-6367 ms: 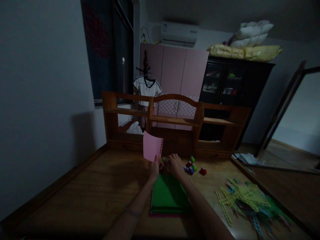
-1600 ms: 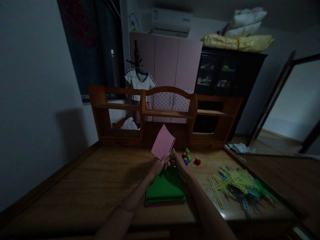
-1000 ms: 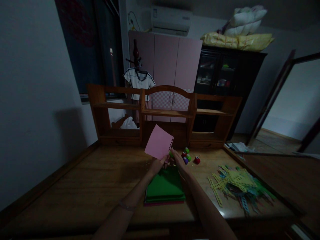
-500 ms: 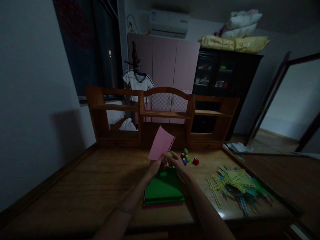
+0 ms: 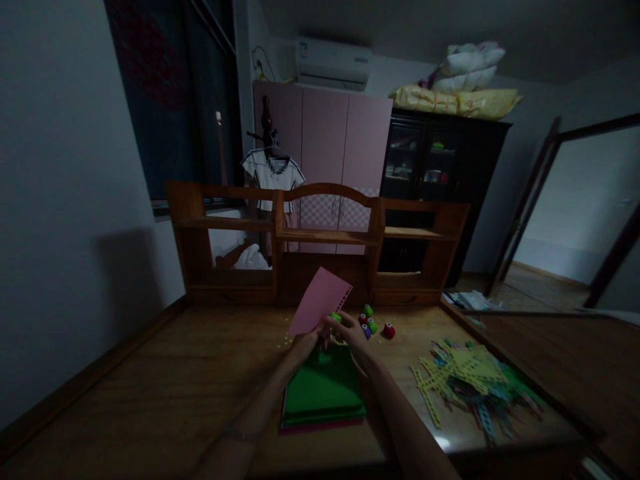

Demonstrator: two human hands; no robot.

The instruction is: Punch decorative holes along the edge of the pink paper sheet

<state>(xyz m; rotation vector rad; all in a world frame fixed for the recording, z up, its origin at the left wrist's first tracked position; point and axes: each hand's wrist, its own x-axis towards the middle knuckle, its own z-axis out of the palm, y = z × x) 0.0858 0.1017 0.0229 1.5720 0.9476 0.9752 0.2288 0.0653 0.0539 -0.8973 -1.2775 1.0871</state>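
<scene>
The left hand (image 5: 309,341) is grasping the pink sheet (image 5: 320,301) by its near end, and the sheet is slanting up beyond the green stack (image 5: 325,390), showing a row of holes along its right edge. The right hand (image 5: 354,337) is gripping a small green gadget (image 5: 335,318) at that edge; in this dim light, whether it is also pinching the paper is hard to tell. Colourful gadgets (image 5: 371,325) are lying just right, and paper scraps (image 5: 467,367) are covering the desk's (image 5: 175,393) right side.
</scene>
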